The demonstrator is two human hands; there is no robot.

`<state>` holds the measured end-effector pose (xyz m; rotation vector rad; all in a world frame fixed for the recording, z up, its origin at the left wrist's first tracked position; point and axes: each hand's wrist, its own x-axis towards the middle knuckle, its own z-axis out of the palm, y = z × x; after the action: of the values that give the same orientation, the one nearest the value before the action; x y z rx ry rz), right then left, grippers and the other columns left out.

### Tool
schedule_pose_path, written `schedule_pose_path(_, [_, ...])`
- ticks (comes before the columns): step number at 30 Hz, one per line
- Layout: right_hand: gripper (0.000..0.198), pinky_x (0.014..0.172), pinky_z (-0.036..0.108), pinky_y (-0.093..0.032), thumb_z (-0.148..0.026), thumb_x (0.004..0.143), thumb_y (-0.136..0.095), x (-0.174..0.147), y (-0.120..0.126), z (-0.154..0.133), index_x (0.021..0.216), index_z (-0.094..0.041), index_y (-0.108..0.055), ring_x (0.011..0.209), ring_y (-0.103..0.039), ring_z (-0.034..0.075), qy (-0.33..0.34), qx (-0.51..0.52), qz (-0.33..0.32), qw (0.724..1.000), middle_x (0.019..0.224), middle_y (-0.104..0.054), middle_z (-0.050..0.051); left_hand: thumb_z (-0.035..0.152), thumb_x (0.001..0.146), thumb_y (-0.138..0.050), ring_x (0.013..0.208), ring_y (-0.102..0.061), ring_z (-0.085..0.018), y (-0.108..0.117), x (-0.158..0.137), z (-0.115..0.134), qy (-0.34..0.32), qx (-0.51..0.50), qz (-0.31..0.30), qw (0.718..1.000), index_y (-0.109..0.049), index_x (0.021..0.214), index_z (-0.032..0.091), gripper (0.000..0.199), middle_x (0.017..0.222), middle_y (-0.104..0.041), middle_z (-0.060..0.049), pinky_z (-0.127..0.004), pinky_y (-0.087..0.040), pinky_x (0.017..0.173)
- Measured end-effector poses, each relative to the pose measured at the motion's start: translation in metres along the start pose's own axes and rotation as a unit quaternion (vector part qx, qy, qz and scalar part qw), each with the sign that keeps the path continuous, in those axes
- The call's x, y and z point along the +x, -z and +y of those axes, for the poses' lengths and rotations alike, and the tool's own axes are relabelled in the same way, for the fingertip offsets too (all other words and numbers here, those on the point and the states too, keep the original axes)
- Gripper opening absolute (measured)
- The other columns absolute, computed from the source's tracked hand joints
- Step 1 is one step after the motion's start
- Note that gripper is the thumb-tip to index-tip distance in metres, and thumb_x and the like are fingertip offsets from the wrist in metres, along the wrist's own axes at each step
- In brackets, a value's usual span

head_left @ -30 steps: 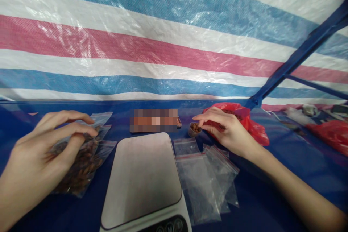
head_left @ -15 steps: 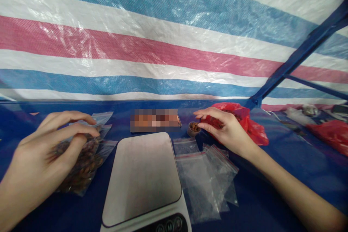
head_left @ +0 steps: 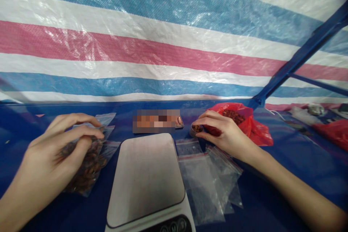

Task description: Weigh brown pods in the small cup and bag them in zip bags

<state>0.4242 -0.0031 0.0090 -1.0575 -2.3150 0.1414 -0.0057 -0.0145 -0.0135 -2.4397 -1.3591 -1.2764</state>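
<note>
My right hand (head_left: 217,125) has its thumb and fingers round the rim of a small plastic cup (head_left: 193,132), which stands on the table with brown, nut-like pieces in it. Just behind that hand lies an open red plastic bag (head_left: 262,134) full of similar brown pieces (head_left: 233,115). My left hand (head_left: 65,145) is open, its fingers curved and apart, over filled clear zip bags (head_left: 88,175) of brown pieces. Part of those bags is hidden under it. Between my hands sits a kitchen scale (head_left: 148,177) with a bare metal plate.
Flat clear zip bags (head_left: 203,185) lie overlapping right of the scale. A phone-like flat object (head_left: 178,121), mostly pixelated, lies behind it. Striped sheeting (head_left: 136,47) rises behind the blue table (head_left: 258,181). A blue metal bar (head_left: 301,58) slants at the right, near another red bag (head_left: 331,134).
My right hand has come down and closed its fingers round the small cup. My left hand stays over the filled bags. The whole view has shifted slightly.
</note>
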Motion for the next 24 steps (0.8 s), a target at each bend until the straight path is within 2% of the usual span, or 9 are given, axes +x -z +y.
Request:
schedule_pose_path(11, [0.014,0.089,0.037,-0.061,-0.022,0.100,-0.072,-0.0013,-0.0010,0.0008,0.112,-0.024,-0.079,0.099,-0.072,0.022,0.023,-0.015,-0.002,1.000,0.109,-0.074,0.008,0.021,0.096,-0.057,0.107,-0.065,-0.024,-0.0008,0.0013,0.0025,-0.010,0.002,-0.007,1.000,-0.071,0.095,0.036,0.020,0.113,-0.068,0.000,-0.043,-0.046,0.096])
schedule_pose_path(17, [0.016,0.093,0.038,-0.063,-0.023,0.100,-0.072,-0.0024,-0.0005,0.0023,0.113,-0.026,-0.080,0.104,-0.073,0.023,0.017,-0.010,0.001,1.000,0.113,-0.075,0.008,0.021,0.093,-0.060,0.106,-0.066,-0.024,-0.0018,-0.0019,-0.0027,-0.009,0.002,-0.008,1.000,-0.072,0.093,0.036,0.020,0.113,-0.069,0.001,-0.042,-0.047,0.098])
schedule_pose_path(20, [0.028,0.095,0.038,-0.063,-0.026,0.097,-0.076,-0.0019,0.0024,0.0028,0.125,-0.027,-0.076,0.107,-0.074,0.024,0.004,-0.006,-0.001,1.000,0.117,-0.074,0.008,0.022,0.091,-0.061,0.106,-0.066,-0.026,-0.0019,-0.0024,-0.0039,0.002,-0.004,-0.007,1.000,-0.074,0.091,0.035,0.018,0.112,-0.070,0.000,-0.044,-0.048,0.098])
schedule_pose_path(22, [0.039,0.096,0.040,-0.062,-0.029,0.095,-0.079,-0.0009,0.0053,0.0027,0.132,-0.026,-0.072,0.108,-0.073,0.026,-0.002,0.000,0.013,1.000,0.120,-0.074,0.009,0.022,0.090,-0.061,0.106,-0.067,-0.026,-0.0018,-0.0012,-0.0024,0.008,-0.009,-0.003,1.000,-0.074,0.089,0.034,0.018,0.111,-0.071,-0.001,-0.045,-0.048,0.098])
schedule_pose_path(24, [0.032,0.094,0.039,-0.062,-0.030,0.097,-0.077,0.0001,0.0085,-0.0004,0.128,-0.025,-0.073,0.105,-0.074,0.025,-0.007,0.012,0.044,0.999,0.117,-0.076,0.009,0.021,0.091,-0.060,0.105,-0.067,-0.026,-0.0014,0.0010,0.0002,0.006,-0.009,-0.001,1.000,-0.074,0.088,0.033,0.018,0.109,-0.071,-0.001,-0.045,-0.048,0.097])
